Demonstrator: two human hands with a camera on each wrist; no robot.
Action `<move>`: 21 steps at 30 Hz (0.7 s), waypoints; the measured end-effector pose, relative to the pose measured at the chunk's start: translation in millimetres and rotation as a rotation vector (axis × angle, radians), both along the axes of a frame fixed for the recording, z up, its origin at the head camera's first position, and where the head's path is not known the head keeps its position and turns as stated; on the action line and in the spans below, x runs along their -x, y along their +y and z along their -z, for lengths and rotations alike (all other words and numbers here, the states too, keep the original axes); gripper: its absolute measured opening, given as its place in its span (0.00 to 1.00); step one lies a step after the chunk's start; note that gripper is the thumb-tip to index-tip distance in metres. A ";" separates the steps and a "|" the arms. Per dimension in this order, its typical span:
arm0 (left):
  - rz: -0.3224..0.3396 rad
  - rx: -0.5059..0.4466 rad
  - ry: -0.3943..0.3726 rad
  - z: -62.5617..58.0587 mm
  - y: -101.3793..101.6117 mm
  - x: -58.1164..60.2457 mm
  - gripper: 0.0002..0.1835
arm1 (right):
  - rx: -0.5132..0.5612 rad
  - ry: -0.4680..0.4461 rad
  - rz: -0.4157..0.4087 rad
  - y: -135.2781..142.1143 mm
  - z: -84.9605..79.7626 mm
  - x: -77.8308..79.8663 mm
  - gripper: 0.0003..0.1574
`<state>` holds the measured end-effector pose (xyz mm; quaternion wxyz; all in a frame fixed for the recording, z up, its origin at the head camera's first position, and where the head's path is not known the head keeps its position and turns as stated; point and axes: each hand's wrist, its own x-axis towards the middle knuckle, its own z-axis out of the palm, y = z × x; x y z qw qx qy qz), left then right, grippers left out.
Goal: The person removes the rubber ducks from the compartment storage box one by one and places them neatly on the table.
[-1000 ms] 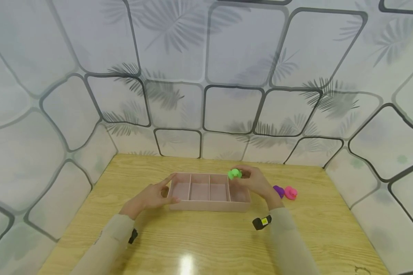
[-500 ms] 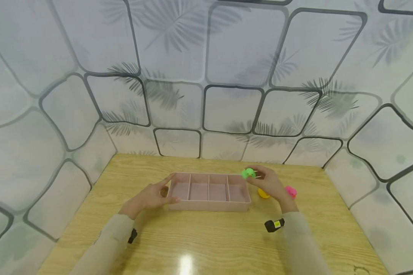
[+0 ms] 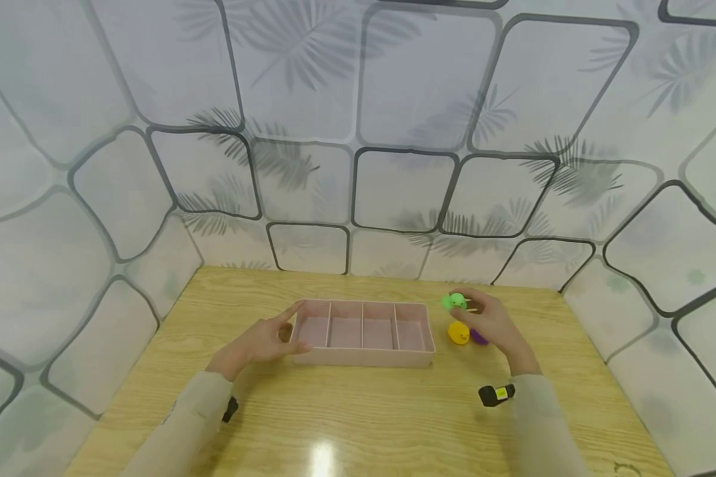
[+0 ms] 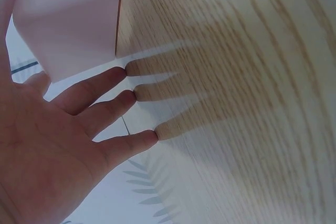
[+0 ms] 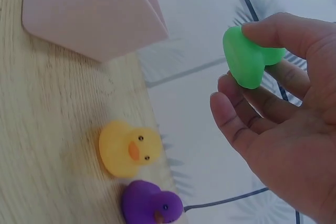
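A pale pink box (image 3: 364, 358) with a row of compartments sits on the table. Its left end is held by my left hand (image 3: 268, 341), thumb at the front wall and index finger at the back corner; in the left wrist view the other fingers extend beside the box (image 4: 79, 30). Right of the box, my right hand (image 3: 492, 322) pinches a small green rubber duck (image 3: 455, 301) above the table, clear of the box. Below that hand a yellow rubber duck (image 5: 128, 148) rests beside a purple one (image 5: 149, 203), which the hand partly covers in the head view.
The wood-grain table (image 3: 346, 414) extends in front of the box. Patterned walls (image 3: 310, 248) close in the back and both sides. Small black devices (image 3: 496, 395) are on both wrists.
My right hand has moved right, carrying the green duck from over the box's right compartment. The yellow duck has come into view and the pink one is now hidden. My left hand stays put.
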<state>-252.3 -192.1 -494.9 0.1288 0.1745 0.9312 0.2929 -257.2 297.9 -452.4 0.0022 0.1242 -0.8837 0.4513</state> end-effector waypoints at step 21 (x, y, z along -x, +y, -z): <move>-0.005 -0.007 -0.019 -1.1 -0.1 -0.3 0.58 | -0.054 -0.042 0.109 52.6 5.8 -15.3 0.32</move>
